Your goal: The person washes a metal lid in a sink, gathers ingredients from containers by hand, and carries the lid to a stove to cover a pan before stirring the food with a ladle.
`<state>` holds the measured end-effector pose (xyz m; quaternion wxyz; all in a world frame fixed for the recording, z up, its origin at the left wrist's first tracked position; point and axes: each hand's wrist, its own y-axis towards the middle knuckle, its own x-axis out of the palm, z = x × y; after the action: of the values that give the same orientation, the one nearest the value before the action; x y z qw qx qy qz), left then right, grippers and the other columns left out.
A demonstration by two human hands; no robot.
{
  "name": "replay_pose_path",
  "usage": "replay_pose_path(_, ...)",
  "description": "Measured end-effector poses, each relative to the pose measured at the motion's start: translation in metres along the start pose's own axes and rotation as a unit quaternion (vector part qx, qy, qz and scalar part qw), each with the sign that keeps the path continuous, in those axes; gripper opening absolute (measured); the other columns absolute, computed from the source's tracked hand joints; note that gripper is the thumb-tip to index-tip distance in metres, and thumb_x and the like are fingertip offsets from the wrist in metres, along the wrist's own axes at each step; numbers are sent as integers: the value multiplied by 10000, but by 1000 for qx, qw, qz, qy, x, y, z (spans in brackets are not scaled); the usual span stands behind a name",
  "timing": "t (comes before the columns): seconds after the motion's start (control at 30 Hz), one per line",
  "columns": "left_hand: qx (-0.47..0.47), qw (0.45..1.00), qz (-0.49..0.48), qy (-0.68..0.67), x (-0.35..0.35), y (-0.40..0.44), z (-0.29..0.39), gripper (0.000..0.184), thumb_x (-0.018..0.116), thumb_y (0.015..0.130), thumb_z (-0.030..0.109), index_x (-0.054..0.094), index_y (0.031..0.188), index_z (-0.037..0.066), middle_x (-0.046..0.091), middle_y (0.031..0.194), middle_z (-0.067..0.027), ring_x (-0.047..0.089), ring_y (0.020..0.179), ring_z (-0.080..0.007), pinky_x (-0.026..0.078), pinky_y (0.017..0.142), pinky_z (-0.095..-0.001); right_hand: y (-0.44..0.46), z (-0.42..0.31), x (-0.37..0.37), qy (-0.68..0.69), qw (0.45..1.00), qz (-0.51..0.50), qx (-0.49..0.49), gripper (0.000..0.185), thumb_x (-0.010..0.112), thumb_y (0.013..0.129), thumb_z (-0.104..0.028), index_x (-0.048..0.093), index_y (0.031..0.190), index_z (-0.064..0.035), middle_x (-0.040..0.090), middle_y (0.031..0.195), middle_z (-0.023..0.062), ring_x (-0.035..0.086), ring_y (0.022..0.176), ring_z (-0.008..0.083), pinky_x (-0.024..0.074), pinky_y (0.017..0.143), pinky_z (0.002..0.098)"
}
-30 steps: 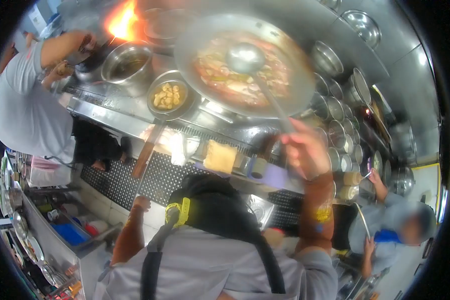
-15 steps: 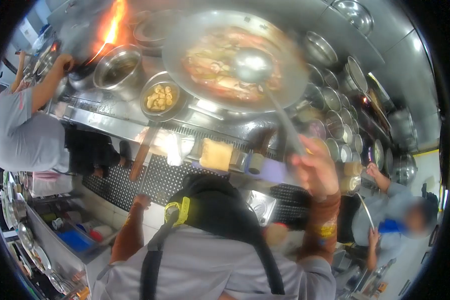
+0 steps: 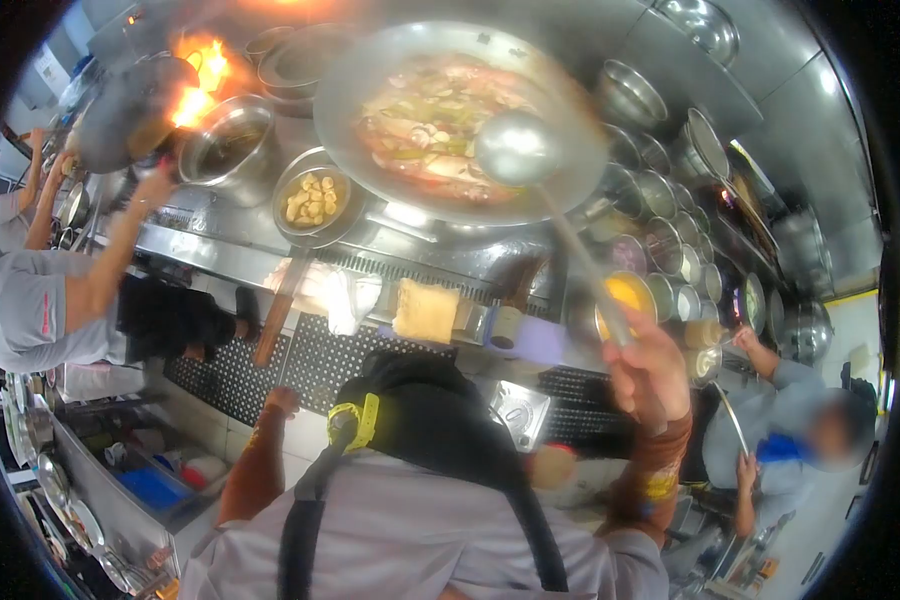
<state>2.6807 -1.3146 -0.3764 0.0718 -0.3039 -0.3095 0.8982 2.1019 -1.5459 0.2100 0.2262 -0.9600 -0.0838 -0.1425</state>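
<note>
My right hand (image 3: 652,372) is closed around the long handle of a metal ladle (image 3: 518,148). The ladle's bowl is over the right part of a big wok (image 3: 370,180), in which red and pale pieces with green bits lie in broth. Low on the left, my left hand (image 3: 282,402) hangs with its fingers curled and nothing visible in them. Close beyond it is the wooden handle (image 3: 274,325) of a round metal strainer or pan (image 3: 305,232) that carries yellowish pieces (image 3: 312,199).
A metal pot (image 3: 232,150) of dark liquid stands left of the wok. Beside flames (image 3: 206,75), a co-worker (image 3: 30,305) tilts a dark wok (image 3: 130,115). Folded cloths (image 3: 426,308) lie along the counter edge. Several metal containers (image 3: 663,240) line the right; another person (image 3: 770,440) stands there.
My right hand has moved slightly down and right, and the ladle's bowl a little right and down. The co-worker's dark wok has risen into view, and the flames have changed shape.
</note>
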Motion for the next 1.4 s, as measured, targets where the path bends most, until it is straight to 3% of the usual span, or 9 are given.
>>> replay_pose_path(0.1, 79, 996, 1, -48, -3, 1, -1, 193, 524, 853, 217, 591, 939, 58, 609, 731, -52, 615, 609, -176, 504, 502, -340, -5, -1, -6, 10, 1000, -23, 12, 554, 515, 802, -25, 377, 1336, 31, 579, 815, 160, 501, 448, 142, 393, 332, 241)
replay_pose_path(0.27, -105, 992, -46, -59, -5, 8, -1, 161, 729, 692, 215, 702, 834, 146, 655, 949, -24, 619, 955, -231, 527, 757, -358, -17, -6, -10, 48, 998, -26, 21, 579, 505, 794, -1, 353, 1350, 38, 577, 820, 186, 516, 441, 144, 415, 323, 236)
replay_pose_path(0.5, -3, 999, -5, -49, 2, -10, 6, 144, 512, 860, 206, 576, 873, 77, 557, 649, -39, 554, 521, -165, 472, 467, -330, -17, -14, -19, 101, 994, -9, -40, 529, 489, 812, -10, 364, 1323, 51, 580, 827, 193, 520, 445, 142, 424, 323, 214)
replay_pose_path(0.9, -77, 994, -4, -73, 11, -14, 2, 254, 667, 748, 280, 641, 954, 133, 643, 928, -44, 610, 868, -228, 492, 719, -363, 70, -40, 4, 76, 994, -67, -50, 434, 484, 862, -96, 409, 1274, 21, 552, 858, 130, 493, 530, 109, 410, 375, 204)
replay_pose_path(1.0, 30, 990, -7, 141, 5, -32, 14, 103, 550, 833, 155, 603, 858, 70, 633, 782, -61, 627, 666, -191, 514, 513, -355, 116, -49, 31, 88, 988, -121, -26, 353, 487, 868, -93, 449, 1211, -21, 562, 844, 116, 500, 550, 119, 434, 410, 217)
replay_pose_path(1.1, 52, 912, -92, 395, -3, -53, 49, 281, 774, 610, 141, 653, 850, 57, 674, 885, -98, 654, 820, -228, 539, 665, -425, 157, -65, 61, 92, 986, -136, -20, 313, 506, 861, -88, 464, 1166, -36, 565, 836, 113, 503, 561, 122, 433, 413, 215)
replay_pose_path(1.2, -92, 981, -107, 134, 18, -54, 3, 225, 744, 690, 248, 692, 891, 161, 675, 939, -66, 634, 913, -218, 496, 772, -374, 200, -79, 110, 63, 985, -156, -23, 219, 529, 852, -96, 493, 1054, -21, 566, 823, 103, 516, 566, 121, 442, 413, 213)
replay_pose_path(1.23, -29, 929, -105, 354, 28, -60, 4, 196, 737, 684, 227, 685, 849, 134, 672, 934, -73, 639, 881, -211, 500, 736, -383, 212, -84, 132, 80, 981, -176, -17, 179, 534, 849, -90, 502, 1005, -9, 569, 803, 100, 522, 564, 118, 449, 419, 210)
replay_pose_path(1.4, 34, 916, -61, 395, 14, -124, -4, 127, 645, 755, 209, 660, 826, 105, 631, 713, -119, 606, 632, -272, 475, 563, -399, 331, -89, 221, 131, 957, -254, 56, 135, 575, 808, -44, 519, 913, 18, 587, 776, 120, 549, 578, 121, 461, 438, 199)
